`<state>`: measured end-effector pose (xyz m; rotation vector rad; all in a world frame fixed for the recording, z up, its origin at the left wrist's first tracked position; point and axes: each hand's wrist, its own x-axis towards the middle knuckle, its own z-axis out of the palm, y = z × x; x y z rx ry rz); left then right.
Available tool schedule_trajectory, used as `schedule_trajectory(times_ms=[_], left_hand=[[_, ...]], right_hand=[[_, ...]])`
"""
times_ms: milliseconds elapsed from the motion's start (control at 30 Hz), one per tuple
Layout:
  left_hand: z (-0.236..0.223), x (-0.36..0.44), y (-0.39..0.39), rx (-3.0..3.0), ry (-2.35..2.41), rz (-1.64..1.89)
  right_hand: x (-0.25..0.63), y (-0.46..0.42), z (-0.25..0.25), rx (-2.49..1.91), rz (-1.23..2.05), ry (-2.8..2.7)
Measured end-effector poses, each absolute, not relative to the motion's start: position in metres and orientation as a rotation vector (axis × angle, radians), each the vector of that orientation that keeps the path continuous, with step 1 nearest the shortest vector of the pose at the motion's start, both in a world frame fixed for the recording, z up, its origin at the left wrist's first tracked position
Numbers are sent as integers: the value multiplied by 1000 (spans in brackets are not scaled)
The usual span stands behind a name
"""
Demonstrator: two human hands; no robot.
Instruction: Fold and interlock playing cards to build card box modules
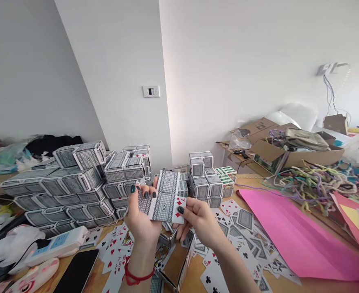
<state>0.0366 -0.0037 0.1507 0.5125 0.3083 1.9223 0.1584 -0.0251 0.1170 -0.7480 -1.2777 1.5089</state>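
My left hand [144, 226], with dark nail polish and a red string bracelet at the wrist, supports a piece made of joined playing cards [165, 195], their grey patterned backs facing up. Its thumb stands up, apart from the cards, while the fingers curl behind and around them. At the piece's right edge, my right hand [202, 219] pinches a card showing a red seven of diamonds [180, 209]. Below both hands is an open card-built box [175, 266] with a brown inside, partly hidden by my arms.
Stacked card-built blocks [72, 183] rise at the left, with smaller stacks [205, 183] at centre right. Loose playing cards [243, 244] spread over the table. Around lie a black phone [77, 270], a white power strip [57, 246], pink paper [289, 232], a cardboard box [304, 156] and tangled yarn [314, 187].
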Motion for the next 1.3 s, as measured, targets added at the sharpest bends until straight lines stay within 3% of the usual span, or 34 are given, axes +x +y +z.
schedule_trajectory(times_ms=[1067, 1300], left_hand=[[145, 42, -4, 625, 447, 1838], [140, 37, 0, 952, 616, 1568]], right_hand=[[164, -24, 122, -802, 1365, -1275], [175, -20, 124, -856, 1285, -1276]])
